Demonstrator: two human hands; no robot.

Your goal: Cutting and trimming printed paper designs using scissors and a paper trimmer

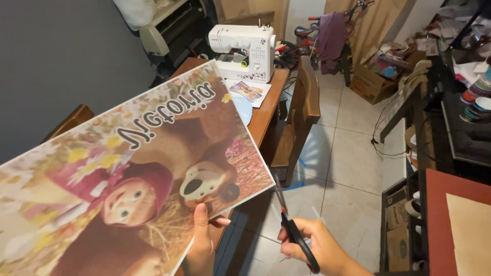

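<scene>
Head view: a large glossy rectangular cartoon print (138, 174) is pinched at its lower edge by the left hand (204, 240). Black-handled scissors (291, 227) are gripped by the right hand (307, 245), thin blades barely parted at the print's right corner, above the wooden table's (266, 110) edge.

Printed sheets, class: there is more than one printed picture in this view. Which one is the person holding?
The large cartoon print, pinched by the left hand. The small printed sheet lies on the table beside the sewing machine.
</scene>
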